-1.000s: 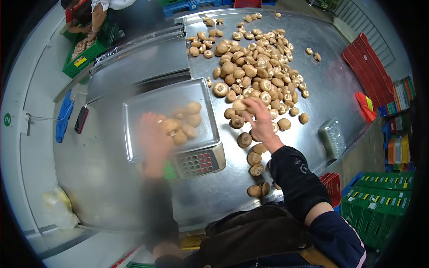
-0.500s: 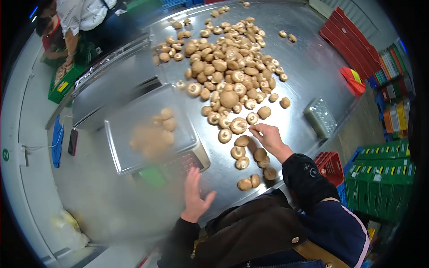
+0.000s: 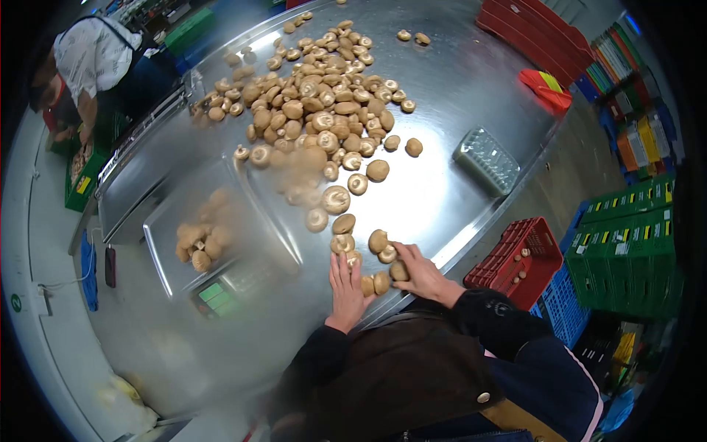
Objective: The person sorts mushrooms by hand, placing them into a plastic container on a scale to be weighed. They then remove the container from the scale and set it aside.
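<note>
A short row of brown mushrooms lies near the front edge of the steel table, between my two hands. My left hand is open, its stretched fingers against the left side of these mushrooms. On the other side, my right hand curves round a mushroom, with thumb and fingers on either side of it. Farther back spreads the big mushroom heap, some caps up and some stems up. To the left, a metal tray on a scale holds several mushrooms; that area is blurred.
A clear plastic punnet stack stands at the table's right. Beyond it are an orange-red bag and a red crate. Another red crate and green crates are off the right edge. A person works at far left.
My right hand has moved toward me, from the heap's near edge to the front mushrooms. My left hand has come from beside the scale to these mushrooms. The view has shifted right.
</note>
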`<state>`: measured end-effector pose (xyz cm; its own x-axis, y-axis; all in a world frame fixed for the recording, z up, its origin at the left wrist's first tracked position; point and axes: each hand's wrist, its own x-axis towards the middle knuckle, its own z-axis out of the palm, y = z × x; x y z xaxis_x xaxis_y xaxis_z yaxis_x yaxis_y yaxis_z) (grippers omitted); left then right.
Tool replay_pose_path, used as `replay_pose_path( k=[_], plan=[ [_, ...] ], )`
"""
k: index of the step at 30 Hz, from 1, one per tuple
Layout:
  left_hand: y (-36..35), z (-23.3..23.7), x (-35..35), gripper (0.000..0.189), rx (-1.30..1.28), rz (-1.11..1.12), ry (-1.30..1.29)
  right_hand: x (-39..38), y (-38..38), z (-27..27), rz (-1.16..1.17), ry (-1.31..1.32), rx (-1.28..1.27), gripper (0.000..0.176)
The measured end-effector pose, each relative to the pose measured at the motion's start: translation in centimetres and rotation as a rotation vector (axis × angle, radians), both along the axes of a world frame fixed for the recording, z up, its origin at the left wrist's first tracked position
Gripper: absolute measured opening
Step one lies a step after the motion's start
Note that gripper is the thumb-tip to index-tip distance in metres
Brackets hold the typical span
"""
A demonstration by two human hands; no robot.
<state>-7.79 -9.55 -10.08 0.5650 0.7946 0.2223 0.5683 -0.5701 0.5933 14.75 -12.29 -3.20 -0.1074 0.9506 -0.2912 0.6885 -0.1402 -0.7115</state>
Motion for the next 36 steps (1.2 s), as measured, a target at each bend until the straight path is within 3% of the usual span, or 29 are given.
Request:
replay_pose_path(
  k=[6,12,13,14,15,18,20,23,29,36],
  plan=[
    [6.0,0.4,2.2,0.111,0.082,0.149,0.039,-0.7,6.5,-1.1,-0.033,0.106,0.169,0.083],
    [6.3,1.7,2.8,0.109,0.043,0.226,0.093,3.7,7.4,0.7,0.076,0.066,0.300,0.079],
    [5.8,1.5,2.6,0.109,0.043,0.234,0.086,5.6,7.4,1.4,0.023,0.015,0.259,0.075],
    [5.3,1.3,2.5,0.110,0.038,0.244,0.080,8.3,8.0,1.4,-0.080,-0.100,0.160,0.082],
    [4.8,1.3,2.3,0.110,0.020,0.262,0.081,11.2,7.7,1.7,-0.264,-0.126,0.255,0.074],
    [4.5,1.8,2.0,0.109,-0.024,0.314,0.082,21.9,8.4,1.7,-0.422,-0.708,0.527,0.087],
    [4.2,2.4,1.8,0.109,-0.065,0.347,0.085,27.0,8.1,2.0,-0.448,-0.758,0.296,0.095],
    [3.7,3.8,2.1,0.108,-0.118,0.366,0.065,29.3,8.5,2.1,-0.469,-0.612,0.049,0.105],
    [1.7,3.3,1.2,0.103,-0.136,0.385,-0.008,30.7,8.9,0.4,-0.461,-0.636,0.094,0.105],
    [-0.2,3.5,1.7,0.093,-0.172,0.360,-0.118,29.2,8.8,2.2,-0.438,-0.660,0.168,0.097]
  ],
)
